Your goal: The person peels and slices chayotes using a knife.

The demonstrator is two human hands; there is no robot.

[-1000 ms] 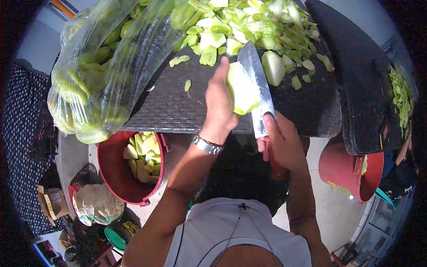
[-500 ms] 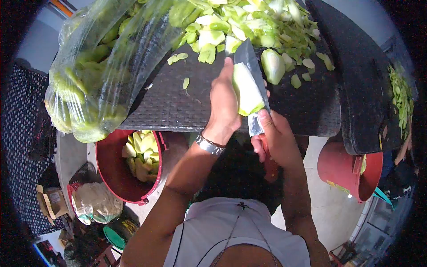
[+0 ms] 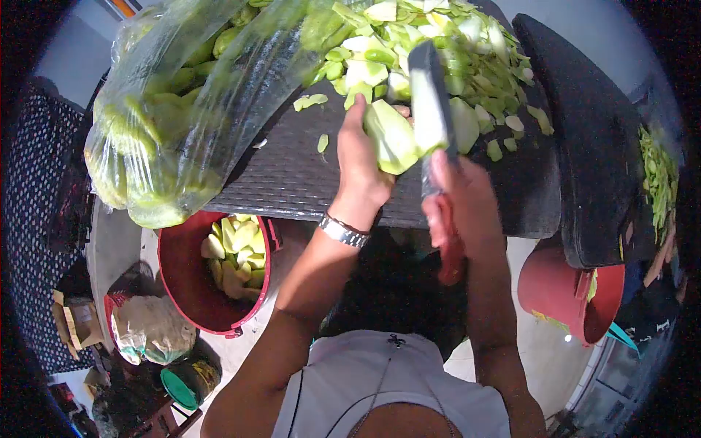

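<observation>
My left hand is closed around a peeled, pale green fruit with a flat cut face; its exact kind is unclear. My right hand, slightly blurred, grips the red handle of a knife. The knife's broad blade points up and away, just right of the fruit. Against the blade's left side sits a pale cut slice. Beyond both hands, peelings and offcuts are heaped on a dark woven tabletop. A clear plastic bag of whole green fruits hangs over the table's left edge.
Below the table on the left stands a red bucket with cut pale pieces inside. Another red bucket is at the right, beneath a dark chair back. A filled sack and a green-lidded container lie lower left.
A slice has come away from the fruit and rests against the blade. My right hand has drawn the knife slightly right, and my left hand has tilted the fruit, which now shows a cut face.
</observation>
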